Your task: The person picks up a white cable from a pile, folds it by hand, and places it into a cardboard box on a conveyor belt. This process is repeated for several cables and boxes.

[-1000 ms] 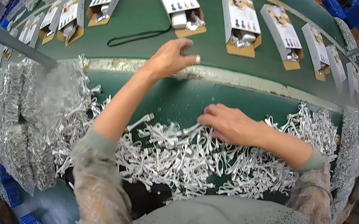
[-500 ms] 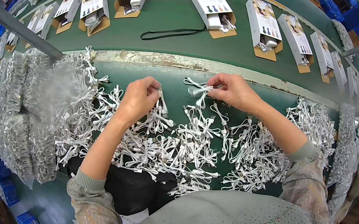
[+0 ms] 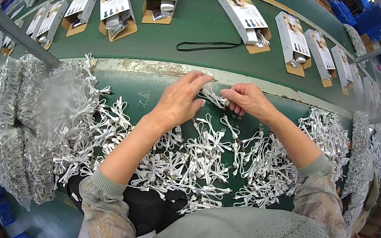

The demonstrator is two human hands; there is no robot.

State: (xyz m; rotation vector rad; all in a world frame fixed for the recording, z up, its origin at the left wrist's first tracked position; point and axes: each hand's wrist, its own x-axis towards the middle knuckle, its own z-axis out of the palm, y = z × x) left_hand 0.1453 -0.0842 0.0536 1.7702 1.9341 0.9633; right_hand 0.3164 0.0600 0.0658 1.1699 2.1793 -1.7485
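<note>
My right hand (image 3: pixel 249 102) pinches a small coiled white cable (image 3: pixel 213 97) between thumb and fingers, above the near bench strip. Close on its left, my left hand (image 3: pixel 180 100) has its fingers stretched out and its thumb apart, at the coil's left end; whether it touches the cable is hard to see. Below both hands lies a heap of similar short white cables (image 3: pixel 207 141), looped and loose. More of them make a pile (image 3: pixel 273 160) under my right forearm.
Clear bags packed with cables (image 3: pixel 14 148) are stacked at the left, beside a metal post (image 3: pixel 26 38). Beyond a worn ledge (image 3: pixel 141 68), a green conveyor (image 3: pixel 157 39) carries opened white boxes (image 3: pixel 244 14) and a black strap (image 3: pixel 208 45). Black fabric (image 3: pixel 150 209) lies near my body.
My left hand has come rightward to the coil at my right hand, and its fingers have spread. The boxes and the strap have shifted right along the conveyor.
</note>
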